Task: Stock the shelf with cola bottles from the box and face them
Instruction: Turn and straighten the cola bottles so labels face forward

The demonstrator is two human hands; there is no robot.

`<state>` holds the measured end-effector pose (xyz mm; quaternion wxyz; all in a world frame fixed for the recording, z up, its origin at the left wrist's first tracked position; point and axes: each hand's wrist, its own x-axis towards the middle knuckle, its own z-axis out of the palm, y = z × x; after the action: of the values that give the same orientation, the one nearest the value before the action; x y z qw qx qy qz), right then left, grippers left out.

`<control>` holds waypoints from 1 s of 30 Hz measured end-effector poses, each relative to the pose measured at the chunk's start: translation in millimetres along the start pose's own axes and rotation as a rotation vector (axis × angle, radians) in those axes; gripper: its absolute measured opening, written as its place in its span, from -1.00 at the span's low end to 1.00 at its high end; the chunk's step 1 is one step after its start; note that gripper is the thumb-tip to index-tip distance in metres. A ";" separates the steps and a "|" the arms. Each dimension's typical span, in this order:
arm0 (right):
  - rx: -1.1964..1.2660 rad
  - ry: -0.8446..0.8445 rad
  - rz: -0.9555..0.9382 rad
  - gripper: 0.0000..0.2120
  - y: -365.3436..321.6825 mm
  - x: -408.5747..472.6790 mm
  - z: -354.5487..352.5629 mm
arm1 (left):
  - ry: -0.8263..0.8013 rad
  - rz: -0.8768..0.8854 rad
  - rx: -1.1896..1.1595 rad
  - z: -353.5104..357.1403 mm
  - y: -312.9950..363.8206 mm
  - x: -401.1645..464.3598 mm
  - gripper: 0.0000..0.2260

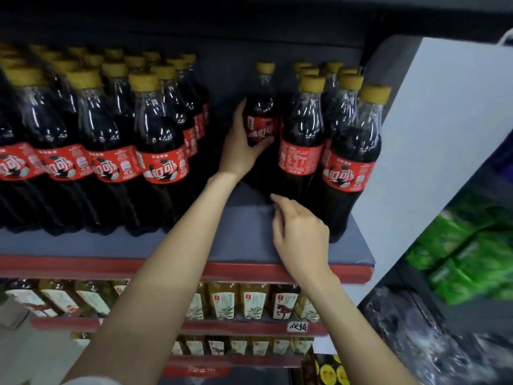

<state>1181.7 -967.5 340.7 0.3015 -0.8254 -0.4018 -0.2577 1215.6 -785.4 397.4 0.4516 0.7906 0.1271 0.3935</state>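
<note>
Your left hand (241, 150) grips 1 cola bottle (261, 126) upright on the shelf (244, 237), your right hand (301, 234) hovering loosely curled, holding nothing, just below it.

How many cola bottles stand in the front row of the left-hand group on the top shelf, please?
4 in view: front bottles at far left, next right, next, and rightmost beside the gap. More may be cut off past the left edge.

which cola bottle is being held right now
The lone cola bottle standing in the gap between the two groups; the left hand grips its label, the others stand untouched.
</note>
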 end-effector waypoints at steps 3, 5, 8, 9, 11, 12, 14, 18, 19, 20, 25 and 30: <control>0.054 0.066 0.032 -0.71 7.2 -1.7 -3.5 | 0.064 0.036 0.034 1.3 -1.6 -3.0 -0.27; 0.194 0.035 0.028 -0.67 7.1 -0.8 -2.9 | 0.095 0.027 0.053 -1.3 -1.2 -10.4 -0.27; 0.347 -0.086 0.007 -0.54 -5.9 6.6 4.1 | 0.118 0.011 0.038 -13.2 -1.4 -26.9 -0.26; 0.376 -0.135 0.021 -0.47 -11.4 11.5 8.0 | 0.122 0.018 0.030 -18.0 -1.4 -32.7 -0.26; 0.370 -0.227 0.049 -0.31 -23.2 23.6 15.5 | 0.138 0.039 0.036 -26.8 0.0 -43.7 -0.27; 0.359 -0.263 0.063 -0.24 -28.2 29.9 19.1 | 0.140 0.048 0.051 -30.3 1.7 -48.3 -0.27; 0.364 -0.279 0.086 -0.15 -37.3 43.3 25.7 | 0.121 0.062 0.087 -34.5 6.2 -54.6 -0.28; 0.102 -0.155 0.154 -0.25 -45.7 66.7 41.2 | 0.126 0.049 0.274 -39.3 26.9 -67.5 -0.37; 0.028 -0.106 0.145 -0.30 -46.2 69.4 45.6 | 0.156 0.081 0.327 -41.4 33.9 -74.6 -0.41; -0.009 -0.062 0.128 -0.32 -46.8 71.2 49.9 | 0.200 0.155 0.372 -44.4 41.0 -83.5 -0.47; -0.001 -0.129 0.109 -0.11 -49.5 84.3 78.1 | 0.666 0.576 0.659 -74.7 38.4 -121.1 -0.67; -0.027 -0.169 0.182 -0.18 -57.6 112.2 97.2 | 0.682 0.361 0.800 -108.0 19.4 -122.8 -0.48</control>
<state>1213.5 -813.5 365.8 0.2774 -0.8812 -0.3457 -0.1641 1052.1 -798.2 381.4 -0.0252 0.7375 0.2679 0.6195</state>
